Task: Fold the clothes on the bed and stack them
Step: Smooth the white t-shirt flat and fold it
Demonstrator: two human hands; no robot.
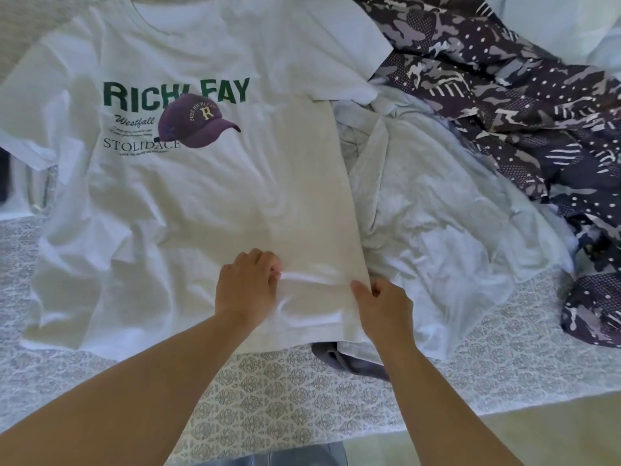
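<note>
White T-shirt [174, 183] lies print-up on the bed [268, 391], right side already turned in. Left hand [247, 287] and right hand [383, 307] both curled, pinching its hem. Likely mid-fold; next, smooth flap, fold other side.

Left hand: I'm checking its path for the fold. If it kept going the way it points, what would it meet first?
The left hand points up the T-shirt, so it likely meets only shirt cloth, then the cap print.

On the white T-shirt [174, 183] we read green "RICH", a fold, then "FAY"; below that "Westfall" and "STOLIDACE". Its printed purple cap [196, 124] shows an "R".
</note>
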